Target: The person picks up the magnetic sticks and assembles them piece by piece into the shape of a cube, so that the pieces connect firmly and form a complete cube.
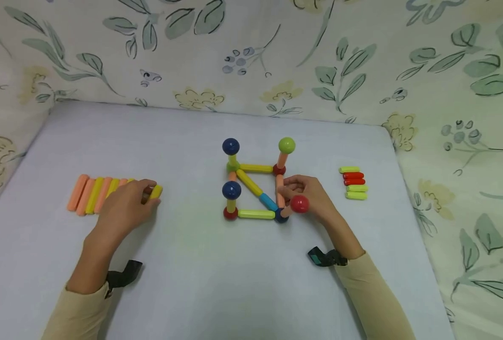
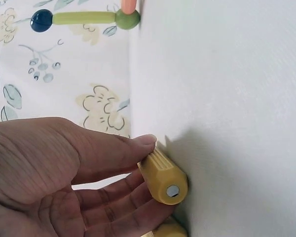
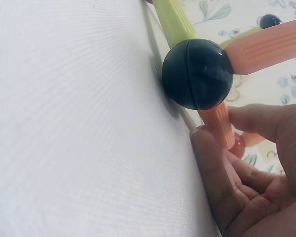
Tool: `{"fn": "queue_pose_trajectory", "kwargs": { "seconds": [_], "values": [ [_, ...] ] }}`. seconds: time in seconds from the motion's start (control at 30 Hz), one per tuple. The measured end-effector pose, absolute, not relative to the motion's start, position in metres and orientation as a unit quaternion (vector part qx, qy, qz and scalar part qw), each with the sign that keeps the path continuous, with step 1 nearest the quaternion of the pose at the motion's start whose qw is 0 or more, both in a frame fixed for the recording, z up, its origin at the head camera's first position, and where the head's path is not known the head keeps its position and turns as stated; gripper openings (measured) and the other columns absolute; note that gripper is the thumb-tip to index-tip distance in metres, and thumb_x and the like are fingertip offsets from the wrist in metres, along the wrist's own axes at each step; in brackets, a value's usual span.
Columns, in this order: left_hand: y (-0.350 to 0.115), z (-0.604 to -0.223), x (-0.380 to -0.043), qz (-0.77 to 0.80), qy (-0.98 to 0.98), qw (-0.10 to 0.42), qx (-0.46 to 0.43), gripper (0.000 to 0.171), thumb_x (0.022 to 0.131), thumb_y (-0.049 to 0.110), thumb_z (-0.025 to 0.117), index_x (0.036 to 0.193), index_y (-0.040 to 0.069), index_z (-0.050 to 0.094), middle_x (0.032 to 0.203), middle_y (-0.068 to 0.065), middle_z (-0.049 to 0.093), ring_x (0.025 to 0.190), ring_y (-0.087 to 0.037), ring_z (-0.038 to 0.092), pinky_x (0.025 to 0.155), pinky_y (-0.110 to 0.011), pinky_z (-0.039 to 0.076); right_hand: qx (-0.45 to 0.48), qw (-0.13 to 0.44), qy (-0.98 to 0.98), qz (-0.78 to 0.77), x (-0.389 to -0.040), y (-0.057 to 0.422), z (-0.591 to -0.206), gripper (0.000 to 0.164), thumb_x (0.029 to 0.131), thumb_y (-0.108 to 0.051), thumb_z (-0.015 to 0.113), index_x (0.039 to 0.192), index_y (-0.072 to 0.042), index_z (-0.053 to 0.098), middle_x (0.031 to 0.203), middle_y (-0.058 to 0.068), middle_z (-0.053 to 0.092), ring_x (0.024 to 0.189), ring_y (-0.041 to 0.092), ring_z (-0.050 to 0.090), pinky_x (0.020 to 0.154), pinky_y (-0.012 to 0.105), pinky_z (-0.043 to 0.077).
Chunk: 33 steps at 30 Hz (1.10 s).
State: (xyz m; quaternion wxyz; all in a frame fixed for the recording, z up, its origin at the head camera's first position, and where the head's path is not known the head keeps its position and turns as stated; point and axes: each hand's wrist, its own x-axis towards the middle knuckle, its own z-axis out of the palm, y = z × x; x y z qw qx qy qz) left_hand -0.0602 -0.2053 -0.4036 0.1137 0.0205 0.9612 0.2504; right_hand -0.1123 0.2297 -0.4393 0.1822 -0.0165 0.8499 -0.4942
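Yellow rod point(image 1: 156, 191) sits pinched in the left hand point(image 1: 126, 203) by a row of rods point(image 1: 93, 196) on the bench point(image 1: 200, 274) as the right hand point(image 1: 308, 193) pinches the salmon bar point(image 1: 280, 182) of a frame point(image 1: 249, 183), an apparent pick-up likely calling next for a lift across

- Left forearm point(image 1: 83, 295) angles toward one o'clock; left hand point(image 1: 126, 203) pinches between thumb point(image 2: 111, 150) and fingers point(image 2: 126, 217).
- Right forearm point(image 1: 368, 293) angles toward eleven o'clock; right hand point(image 1: 311, 194) pinches too, fingers bent.
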Motion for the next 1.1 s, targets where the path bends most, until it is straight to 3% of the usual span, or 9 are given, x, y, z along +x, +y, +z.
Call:
{"fn": "queue_pose_trajectory", "kwargs": {
  "seconds": [0.2,0.4,0.63,0.97,1.1],
  "values": [
    [-0.202,-0.400,-0.066,0.288,0.948,0.133,0.019,0.051,0.101,0.021,0.072,0.142,-0.007,0.059,0.130,-0.029,0.067,0.112,-0.045,0.068,0.086,-0.057,0.059,-0.023,0.177,0.851,-0.495,-0.117,0.227,-0.434,0.044,0.099,-0.035,0.075,0.125,-0.001,0.069,0.097,0.013,0.073,0.085,0.024,0.067,0.073,0.027,0.057],
    [-0.203,-0.400,-0.071,0.325,0.935,0.144,0.013,0.051,0.102,0.026,0.071,0.143,-0.002,0.059,0.130,-0.025,0.067,0.115,-0.042,0.067,0.081,-0.048,0.061,-0.026,0.178,0.850,-0.495,-0.120,0.225,-0.434,0.045,0.099,-0.036,0.075,0.126,0.000,0.068,0.097,0.014,0.074,0.085,0.024,0.068,0.075,0.028,0.057],
    [-0.194,-0.400,-0.078,0.378,0.913,0.150,0.035,0.056,0.104,0.025,0.068,0.152,0.001,0.052,0.135,-0.022,0.065,0.120,-0.039,0.066,0.086,-0.042,0.060,-0.033,0.175,0.845,-0.504,-0.122,0.226,-0.436,0.045,0.099,-0.035,0.075,0.127,-0.001,0.068,0.095,0.013,0.074,0.085,0.024,0.068,0.076,0.029,0.057],
    [-0.152,-0.399,-0.093,0.532,0.834,0.136,0.062,0.051,0.105,0.026,0.069,0.149,0.006,0.057,0.137,-0.017,0.065,0.114,-0.028,0.070,0.087,-0.020,0.059,-0.019,0.187,0.849,-0.494,-0.117,0.229,-0.438,0.048,0.100,-0.036,0.073,0.130,0.000,0.066,0.099,0.014,0.073,0.087,0.023,0.068,0.078,0.028,0.057],
    [-0.134,-0.404,-0.100,0.591,0.792,0.145,0.050,0.052,0.104,0.023,0.070,0.150,0.005,0.055,0.136,-0.020,0.065,0.112,-0.029,0.072,0.089,-0.032,0.063,-0.019,0.189,0.842,-0.506,-0.112,0.230,-0.439,0.047,0.100,-0.034,0.074,0.130,0.001,0.066,0.097,0.014,0.074,0.085,0.023,0.069,0.077,0.026,0.058]
  ]
}}
